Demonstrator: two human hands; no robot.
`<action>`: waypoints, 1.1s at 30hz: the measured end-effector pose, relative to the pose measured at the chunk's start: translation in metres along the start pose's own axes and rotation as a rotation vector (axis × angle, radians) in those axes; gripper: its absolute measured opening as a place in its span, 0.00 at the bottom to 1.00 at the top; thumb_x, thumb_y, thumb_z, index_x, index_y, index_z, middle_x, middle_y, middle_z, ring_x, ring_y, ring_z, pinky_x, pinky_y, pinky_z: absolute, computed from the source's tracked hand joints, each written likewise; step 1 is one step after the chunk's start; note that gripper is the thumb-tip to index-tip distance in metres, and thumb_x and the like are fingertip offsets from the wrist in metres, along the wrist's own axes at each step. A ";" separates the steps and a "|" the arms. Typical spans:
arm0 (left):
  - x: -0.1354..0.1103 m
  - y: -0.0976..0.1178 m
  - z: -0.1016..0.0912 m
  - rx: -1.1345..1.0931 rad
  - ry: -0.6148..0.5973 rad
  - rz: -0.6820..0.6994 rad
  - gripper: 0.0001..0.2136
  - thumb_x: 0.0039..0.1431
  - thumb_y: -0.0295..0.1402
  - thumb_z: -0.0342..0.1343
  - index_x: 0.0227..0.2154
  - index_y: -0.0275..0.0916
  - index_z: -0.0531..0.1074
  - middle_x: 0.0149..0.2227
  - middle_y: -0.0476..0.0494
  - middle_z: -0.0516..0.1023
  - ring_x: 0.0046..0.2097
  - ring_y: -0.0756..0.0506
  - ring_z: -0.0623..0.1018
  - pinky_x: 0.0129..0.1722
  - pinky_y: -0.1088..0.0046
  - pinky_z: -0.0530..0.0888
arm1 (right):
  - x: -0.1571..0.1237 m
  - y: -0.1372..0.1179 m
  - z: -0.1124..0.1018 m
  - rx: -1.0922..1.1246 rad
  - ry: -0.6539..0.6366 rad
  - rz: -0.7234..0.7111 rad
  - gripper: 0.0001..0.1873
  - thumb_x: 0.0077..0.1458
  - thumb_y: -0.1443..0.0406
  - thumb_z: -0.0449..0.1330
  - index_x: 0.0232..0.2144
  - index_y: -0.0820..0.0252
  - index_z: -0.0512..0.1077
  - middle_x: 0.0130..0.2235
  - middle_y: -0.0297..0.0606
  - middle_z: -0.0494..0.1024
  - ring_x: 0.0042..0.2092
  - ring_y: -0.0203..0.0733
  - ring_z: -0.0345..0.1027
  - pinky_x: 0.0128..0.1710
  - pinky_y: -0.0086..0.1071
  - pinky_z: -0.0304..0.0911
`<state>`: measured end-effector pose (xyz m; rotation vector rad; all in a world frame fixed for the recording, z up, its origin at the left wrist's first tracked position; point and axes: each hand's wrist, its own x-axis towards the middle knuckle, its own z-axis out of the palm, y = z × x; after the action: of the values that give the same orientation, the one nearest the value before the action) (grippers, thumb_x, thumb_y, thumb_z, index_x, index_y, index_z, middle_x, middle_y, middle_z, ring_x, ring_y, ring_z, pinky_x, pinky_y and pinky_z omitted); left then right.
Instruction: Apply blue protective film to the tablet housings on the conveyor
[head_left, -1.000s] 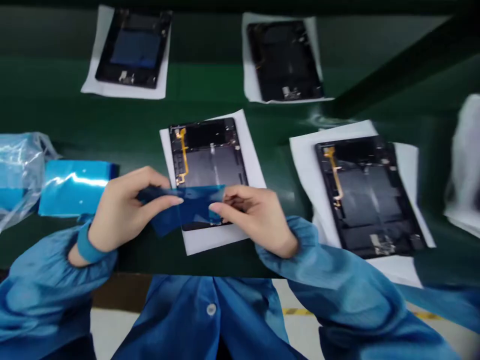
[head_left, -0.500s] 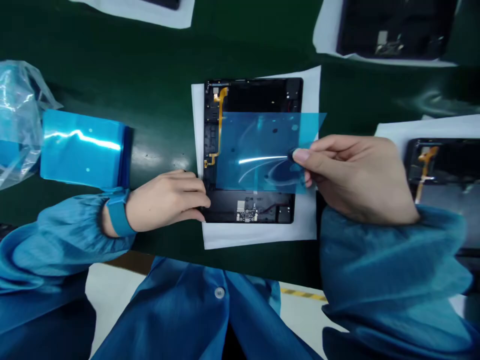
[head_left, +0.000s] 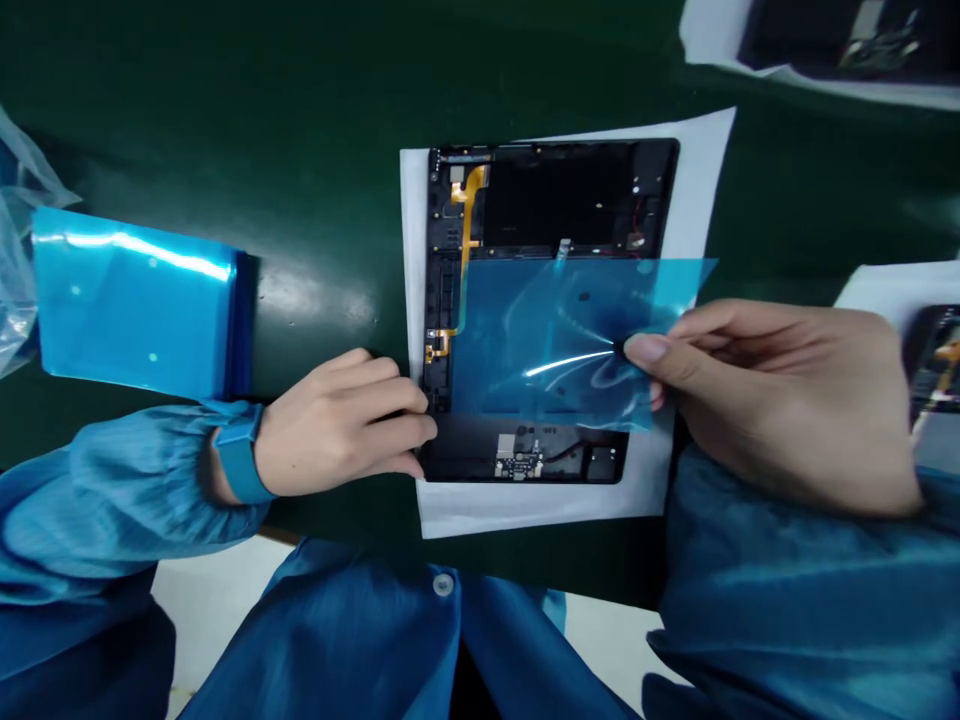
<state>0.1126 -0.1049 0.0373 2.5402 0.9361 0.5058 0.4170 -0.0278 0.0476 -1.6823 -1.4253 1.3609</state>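
An opened black tablet housing (head_left: pixel 577 195) lies on a white sheet (head_left: pixel 480 515), with an orange flex cable (head_left: pixel 470 215) along its left side and a small circuit board (head_left: pixel 517 462) near its bottom edge. My left hand (head_left: pixel 352 425) grips the housing's lower left edge, fingers bent and the fingertips partly hidden. Between thumb and fingers, my right hand (head_left: pixel 780 390) pinches a see-through blue film (head_left: pixel 525 330) near its right side. The film covers the middle of the housing and creases at the pinch; whether it touches the housing all over I cannot tell.
A stack of blue films (head_left: pixel 135 310) lies on the green table (head_left: pixel 315 230) at left, beside a clear plastic bag (head_left: pixel 22 220). Other opened tablet housings sit on white sheets at the upper right (head_left: pixel 795 40) and right edge (head_left: pixel 926 350).
My view has come closer and shifted. The film, still pinched in my right hand, sits slightly lower over the housing, baring more of its upper part. My left hand stays at the housing's edge.
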 end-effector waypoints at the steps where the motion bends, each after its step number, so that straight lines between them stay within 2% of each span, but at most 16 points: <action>1: 0.000 0.000 0.000 -0.005 -0.003 -0.002 0.14 0.69 0.44 0.56 0.43 0.37 0.77 0.40 0.43 0.80 0.38 0.47 0.74 0.35 0.68 0.67 | 0.000 -0.002 0.000 -0.008 -0.001 -0.006 0.25 0.34 0.48 0.79 0.22 0.59 0.76 0.19 0.33 0.74 0.18 0.33 0.64 0.17 0.29 0.61; 15: 0.003 0.001 -0.002 -0.044 -0.032 -0.037 0.12 0.69 0.42 0.58 0.42 0.37 0.76 0.40 0.44 0.80 0.38 0.46 0.75 0.34 0.67 0.65 | 0.001 -0.006 -0.001 -0.143 0.005 -0.047 0.24 0.40 0.45 0.76 0.23 0.57 0.76 0.20 0.34 0.74 0.18 0.33 0.65 0.17 0.31 0.64; 33: 0.002 0.001 -0.003 -0.029 -0.032 -0.037 0.13 0.71 0.43 0.55 0.43 0.38 0.76 0.40 0.44 0.80 0.38 0.46 0.75 0.35 0.68 0.65 | 0.001 -0.012 0.002 -0.117 0.011 -0.029 0.26 0.36 0.44 0.76 0.21 0.58 0.76 0.18 0.34 0.74 0.17 0.32 0.64 0.18 0.31 0.65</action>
<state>0.1130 -0.1036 0.0401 2.4929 0.9555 0.4632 0.4101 -0.0236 0.0572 -1.7325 -1.5443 1.2725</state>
